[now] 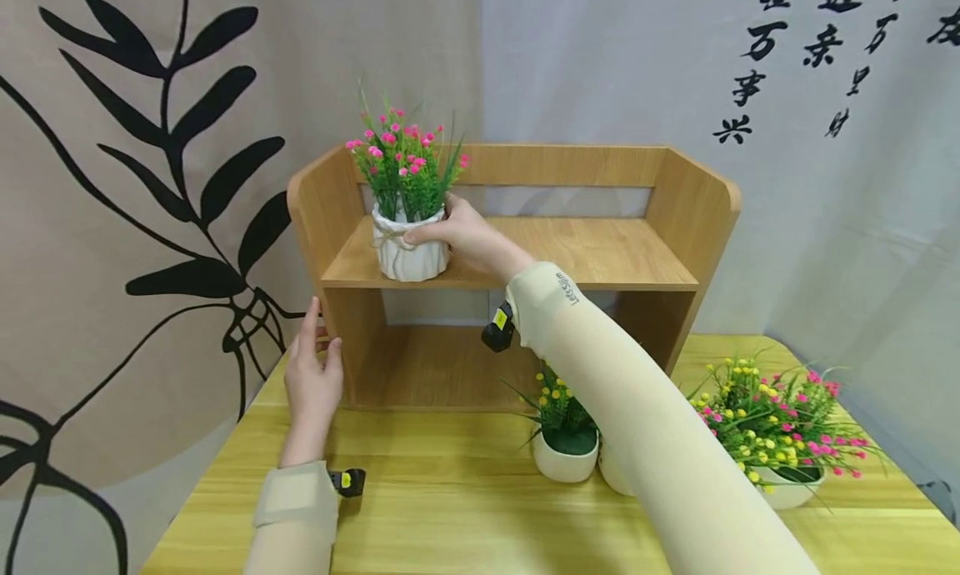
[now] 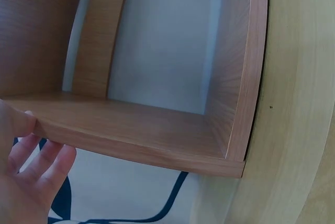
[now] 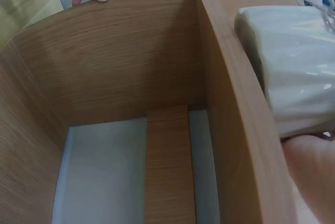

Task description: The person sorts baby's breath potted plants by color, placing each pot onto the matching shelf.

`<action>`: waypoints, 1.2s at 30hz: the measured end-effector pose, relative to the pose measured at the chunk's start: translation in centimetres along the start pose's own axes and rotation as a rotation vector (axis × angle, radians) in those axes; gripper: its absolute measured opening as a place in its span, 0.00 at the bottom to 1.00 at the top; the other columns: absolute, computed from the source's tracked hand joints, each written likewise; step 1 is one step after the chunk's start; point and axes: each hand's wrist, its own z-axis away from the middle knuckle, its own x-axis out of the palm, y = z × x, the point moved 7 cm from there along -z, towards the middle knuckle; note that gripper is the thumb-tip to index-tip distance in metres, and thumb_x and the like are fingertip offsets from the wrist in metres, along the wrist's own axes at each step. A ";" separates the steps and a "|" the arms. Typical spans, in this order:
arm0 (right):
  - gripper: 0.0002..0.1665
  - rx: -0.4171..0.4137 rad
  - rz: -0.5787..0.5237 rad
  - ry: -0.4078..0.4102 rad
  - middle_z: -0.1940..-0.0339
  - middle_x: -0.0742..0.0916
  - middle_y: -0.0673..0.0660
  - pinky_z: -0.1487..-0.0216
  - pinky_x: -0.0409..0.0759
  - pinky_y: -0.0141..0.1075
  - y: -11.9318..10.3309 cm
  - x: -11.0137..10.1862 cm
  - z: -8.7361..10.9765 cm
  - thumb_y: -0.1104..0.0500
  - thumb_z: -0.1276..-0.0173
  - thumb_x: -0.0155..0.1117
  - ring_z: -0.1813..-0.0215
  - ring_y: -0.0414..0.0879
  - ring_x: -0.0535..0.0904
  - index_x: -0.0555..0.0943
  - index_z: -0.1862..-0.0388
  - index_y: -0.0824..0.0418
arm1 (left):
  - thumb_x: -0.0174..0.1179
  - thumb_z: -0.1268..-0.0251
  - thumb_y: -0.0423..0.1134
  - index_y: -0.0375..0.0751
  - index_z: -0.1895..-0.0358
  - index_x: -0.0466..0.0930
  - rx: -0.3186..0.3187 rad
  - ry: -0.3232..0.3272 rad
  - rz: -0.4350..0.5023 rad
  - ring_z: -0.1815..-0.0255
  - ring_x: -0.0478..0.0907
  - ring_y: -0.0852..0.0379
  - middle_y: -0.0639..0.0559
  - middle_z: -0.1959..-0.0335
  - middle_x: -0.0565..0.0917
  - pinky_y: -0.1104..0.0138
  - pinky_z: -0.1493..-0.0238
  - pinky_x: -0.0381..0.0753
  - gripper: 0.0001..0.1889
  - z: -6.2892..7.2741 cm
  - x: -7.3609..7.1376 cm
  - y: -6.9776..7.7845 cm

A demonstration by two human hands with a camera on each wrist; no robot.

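Observation:
My right hand [image 1: 480, 237] grips a white ridged pot [image 1: 411, 254] tied with twine and filled with pink artificial flowers [image 1: 405, 154]. The pot stands upright at the left end of the upper board of a wooden desk shelf [image 1: 600, 246], close to its front edge. Only part of that hand [image 3: 309, 164] shows beside the pot [image 3: 298, 62] in the right wrist view. My left hand [image 1: 313, 383] is at the shelf's left side panel. Its thumb lies on the inner side and its fingers on the outer side of the panel's front edge [image 2: 131, 148].
Right of centre on the wooden table [image 1: 450, 492], a white pot with yellow flowers [image 1: 566, 454] stands before the shelf, another white pot [image 1: 615, 471] partly behind my right sleeve. Farther right is a white planter [image 1: 791, 487] with pink and yellow flowers. A patterned curtain [image 1: 570, 67] hangs behind.

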 end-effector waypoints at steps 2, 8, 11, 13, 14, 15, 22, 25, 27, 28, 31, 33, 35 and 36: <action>0.44 0.010 -0.001 0.002 0.39 0.77 0.64 0.41 0.74 0.37 0.2 0.2 -0.1 0.72 0.44 0.67 0.40 0.52 0.75 0.61 0.29 0.66 | 0.55 0.32 0.25 0.63 0.24 0.54 0.003 0.002 0.001 0.54 0.77 0.36 0.33 0.51 0.75 0.48 0.63 0.78 0.40 0.1 0.0 0.0; 0.44 0.021 0.004 -0.004 0.41 0.78 0.62 0.42 0.75 0.37 0.5 0.6 -0.1 0.72 0.45 0.68 0.42 0.51 0.75 0.60 0.30 0.66 | 0.56 0.33 0.25 0.62 0.24 0.54 0.013 0.008 0.005 0.55 0.77 0.36 0.33 0.51 0.75 0.49 0.64 0.78 0.40 0.2 0.0 0.2; 0.45 0.007 0.006 -0.008 0.41 0.77 0.63 0.41 0.74 0.36 0.4 0.6 -0.2 0.73 0.45 0.67 0.41 0.51 0.75 0.60 0.29 0.67 | 0.56 0.33 0.25 0.62 0.24 0.54 0.022 0.005 0.012 0.55 0.77 0.36 0.33 0.50 0.75 0.50 0.64 0.78 0.40 0.2 0.1 0.4; 0.45 0.008 0.011 -0.005 0.41 0.77 0.62 0.41 0.73 0.35 0.4 0.5 -0.2 0.73 0.45 0.67 0.42 0.51 0.75 0.60 0.29 0.67 | 0.55 0.33 0.25 0.62 0.24 0.54 0.026 0.004 0.012 0.55 0.77 0.36 0.33 0.50 0.75 0.49 0.64 0.78 0.40 0.1 0.1 0.5; 0.45 0.010 0.013 -0.003 0.41 0.77 0.62 0.41 0.73 0.35 0.5 0.5 -0.2 0.72 0.45 0.67 0.42 0.50 0.74 0.60 0.29 0.67 | 0.55 0.33 0.25 0.62 0.24 0.54 0.029 0.004 0.013 0.55 0.77 0.36 0.33 0.50 0.75 0.49 0.64 0.78 0.40 0.1 0.1 0.5; 0.45 0.013 0.016 -0.003 0.41 0.77 0.62 0.41 0.73 0.35 0.5 0.4 -0.2 0.72 0.44 0.67 0.42 0.50 0.74 0.59 0.29 0.67 | 0.55 0.33 0.25 0.62 0.24 0.54 0.029 0.004 0.013 0.54 0.77 0.36 0.33 0.50 0.75 0.49 0.63 0.78 0.40 0.1 0.1 0.6; 0.45 0.026 0.018 -0.029 0.39 0.76 0.63 0.41 0.73 0.35 0.6 0.7 -0.4 0.71 0.44 0.66 0.42 0.51 0.74 0.58 0.28 0.67 | 0.56 0.33 0.25 0.62 0.24 0.55 0.029 0.015 0.007 0.55 0.77 0.36 0.33 0.50 0.75 0.49 0.64 0.79 0.40 0.1 -0.1 0.4; 0.43 0.035 0.024 -0.038 0.41 0.77 0.63 0.41 0.74 0.36 0.8 0.8 -0.6 0.71 0.43 0.66 0.42 0.51 0.75 0.59 0.29 0.68 | 0.55 0.33 0.25 0.62 0.24 0.54 0.024 0.014 0.004 0.55 0.77 0.36 0.33 0.51 0.75 0.49 0.63 0.78 0.40 0.2 -0.1 0.3; 0.42 0.043 0.031 -0.051 0.41 0.77 0.62 0.40 0.73 0.35 0.9 0.9 -0.6 0.70 0.42 0.65 0.42 0.51 0.75 0.59 0.30 0.68 | 0.55 0.33 0.25 0.62 0.24 0.54 0.022 0.013 0.003 0.55 0.77 0.36 0.33 0.51 0.75 0.49 0.64 0.78 0.40 0.2 -0.1 0.3; 0.42 0.049 0.042 -0.055 0.41 0.77 0.62 0.40 0.73 0.35 0.9 0.9 -0.6 0.69 0.41 0.65 0.41 0.50 0.74 0.59 0.30 0.68 | 0.55 0.33 0.25 0.62 0.24 0.54 0.023 0.014 0.002 0.55 0.77 0.36 0.33 0.51 0.75 0.49 0.64 0.78 0.40 0.2 -0.1 0.3; 0.41 0.055 0.058 -0.061 0.40 0.76 0.62 0.38 0.71 0.33 0.8 0.9 -0.7 0.68 0.40 0.65 0.40 0.50 0.73 0.59 0.30 0.68 | 0.56 0.33 0.25 0.62 0.24 0.54 0.026 0.015 0.001 0.55 0.77 0.37 0.33 0.51 0.75 0.49 0.64 0.78 0.40 0.1 -0.2 0.4; 0.41 0.059 0.070 -0.057 0.40 0.76 0.61 0.38 0.70 0.32 0.7 0.9 -0.8 0.68 0.40 0.65 0.39 0.49 0.72 0.58 0.30 0.69 | 0.56 0.33 0.25 0.62 0.24 0.54 0.030 0.016 0.001 0.55 0.77 0.37 0.32 0.51 0.75 0.49 0.64 0.78 0.40 0.1 -0.2 0.5; 0.41 0.056 0.064 -0.054 0.40 0.75 0.62 0.37 0.69 0.32 0.7 0.9 -0.9 0.68 0.40 0.65 0.38 0.49 0.72 0.59 0.30 0.70 | 0.56 0.33 0.25 0.62 0.24 0.54 0.033 0.017 0.001 0.56 0.77 0.36 0.32 0.51 0.75 0.49 0.64 0.78 0.40 0.0 -0.2 0.5; 0.40 0.055 0.062 -0.054 0.39 0.75 0.62 0.37 0.69 0.32 0.7 0.9 -0.9 0.68 0.40 0.64 0.38 0.49 0.72 0.59 0.30 0.70 | 0.56 0.33 0.25 0.62 0.24 0.54 0.035 0.017 0.001 0.56 0.77 0.36 0.32 0.51 0.75 0.49 0.64 0.78 0.40 0.0 -0.1 0.5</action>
